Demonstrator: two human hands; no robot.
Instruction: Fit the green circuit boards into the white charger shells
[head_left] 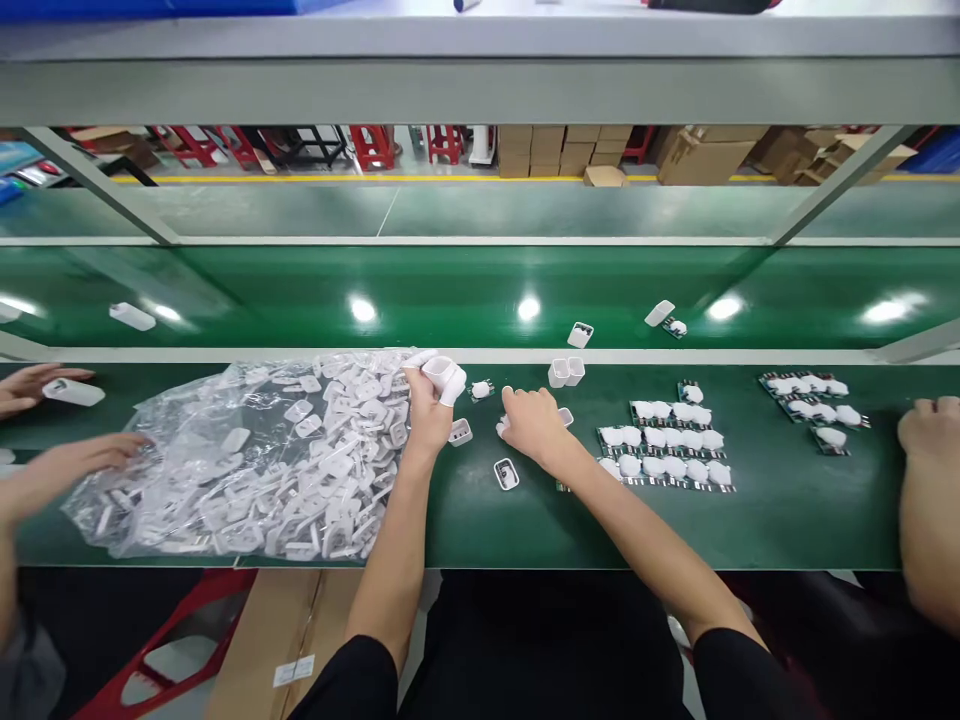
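My left hand (429, 410), with white covers on some fingertips, grips a white plastic housing (439, 368) whose open end faces up. It is at the right edge of a clear plastic bag (187, 400) full of small white plastic parts (322, 480). To its right, my right hand (534, 428) is closed low over the table, fingers curled; something white shows at the fingertips, but I cannot tell what. A circuit board with a white blob (481, 390) lies between the hands. Small white shells (506, 474) lie nearby, and two open housings (566, 372) stand beyond my right hand.
Rows of circuit boards (664, 440) lie right of my right arm, with more boards (814, 400) farther right. A co-worker's hands (97, 455) are at the left, one near a white housing (73, 392). Another person's arm (930, 480) rests at the right. A shelf (480, 90) spans overhead.
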